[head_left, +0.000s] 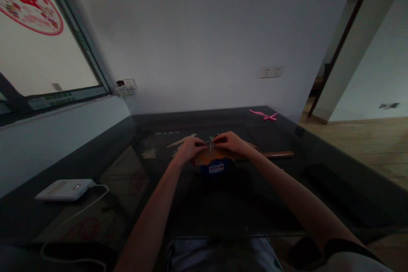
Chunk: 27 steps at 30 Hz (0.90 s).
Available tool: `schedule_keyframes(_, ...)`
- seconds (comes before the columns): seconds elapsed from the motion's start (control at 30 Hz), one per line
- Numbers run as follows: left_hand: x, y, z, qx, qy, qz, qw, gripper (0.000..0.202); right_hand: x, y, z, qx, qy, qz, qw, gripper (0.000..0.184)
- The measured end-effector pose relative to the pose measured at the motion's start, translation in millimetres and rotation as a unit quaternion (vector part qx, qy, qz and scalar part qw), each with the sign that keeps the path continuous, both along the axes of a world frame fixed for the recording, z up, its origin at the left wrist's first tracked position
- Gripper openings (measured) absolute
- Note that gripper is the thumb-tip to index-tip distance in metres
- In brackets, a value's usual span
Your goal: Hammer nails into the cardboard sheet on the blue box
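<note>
Over the middle of the dark table, my left hand (189, 148) and my right hand (234, 143) face each other, fingertips pinched. Between them they grip a small light-and-dark striped piece (210, 144), too small to name. An orange-brown sheet (207, 157), perhaps paper or card, lies just under the fingers. Below its near edge shows a blue container (216, 167) with a white and red label. Whether the sheet is fixed to the container I cannot tell. Pale torn-looking scraps (149, 153) lie left of my left hand.
A brown rod-like handle (278, 154) sticks out past my right forearm. A pink ribbon (264, 114) lies at the table's back right. On the left rests a white power bank (67, 189) with a white cable (79, 212). A flat dark object (346, 193) lies at the right.
</note>
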<state>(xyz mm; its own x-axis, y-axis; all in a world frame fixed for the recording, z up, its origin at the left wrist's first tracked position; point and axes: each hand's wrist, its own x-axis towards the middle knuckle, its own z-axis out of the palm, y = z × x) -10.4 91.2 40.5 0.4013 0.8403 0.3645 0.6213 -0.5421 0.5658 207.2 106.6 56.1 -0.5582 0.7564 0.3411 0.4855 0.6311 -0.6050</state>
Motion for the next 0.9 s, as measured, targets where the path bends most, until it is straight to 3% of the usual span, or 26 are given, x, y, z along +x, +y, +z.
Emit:
schedule_keyframes(0.13,-1,3,-2.7,0.012,0.001,-0.005,1.0,0.019,-7,4,-9.7,0.017,0.004,-0.015,1.0,0.018)
schedule_keyframes(0.37,-1,-2,5.0,0.008,0.03,0.007,0.999,0.027,-8,-3,-9.3,0.033,0.041,-0.061,0.997,0.02)
schedule_keyframes(0.67,-1,-2,5.0,0.0,0.032,-0.004,0.999,0.025,-13,-6,-13.8,-0.035,0.158,-0.067,0.985,0.021)
schedule_keyframes(0.8,-1,-1,2.3,-0.011,0.016,-0.004,1.0,0.022,-12,-3,-10.3,-0.075,0.236,-0.067,0.966,0.026)
schedule_keyframes(0.9,-1,0,0.4,-0.02,0.008,-0.003,1.0,0.022,-9,0,-6.3,-0.067,0.251,-0.079,0.962,0.027)
